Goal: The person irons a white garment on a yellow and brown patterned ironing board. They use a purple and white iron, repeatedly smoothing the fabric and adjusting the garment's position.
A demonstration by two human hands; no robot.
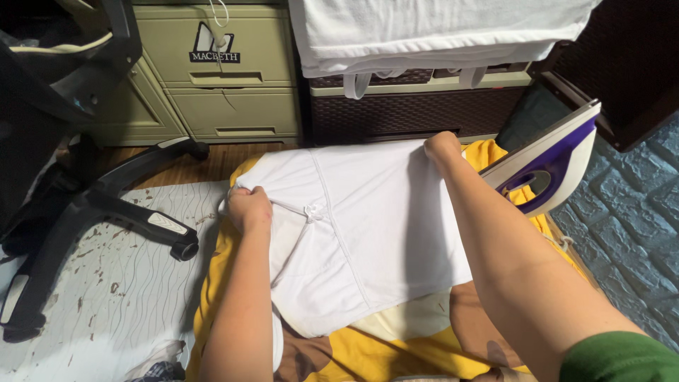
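White cotton, a flat garment with stitched seams and a small tied drawstring [353, 226], lay spread across a yellow and brown patterned cloth [396, 346] that covered the padded ironing surface on the floor. The left hand [249, 209] was clenched on the garment's left edge, bunching the fabric at that corner, while the right hand [443, 146] gripped the far right corner, fingers curled under the hem. Between the two hands the far edge ran nearly straight; the near edge sagged toward the person, leaving a strip of the patterned cloth bare along the bottom. Just beside the right forearm, a white and purple steam iron [548, 163] stood on its heel, close to the garment's right edge but not touching it. To the left, the black star-shaped base of a swivel chair [134, 212] sat on a pale wavy-patterned floor mat [106, 297], one caster near the cloth's left border, with open mat below it. Beyond the far edge stood olive metal drawers [226, 106] and a dark woven cabinet [410, 110] draped with folded white laundry [438, 32].
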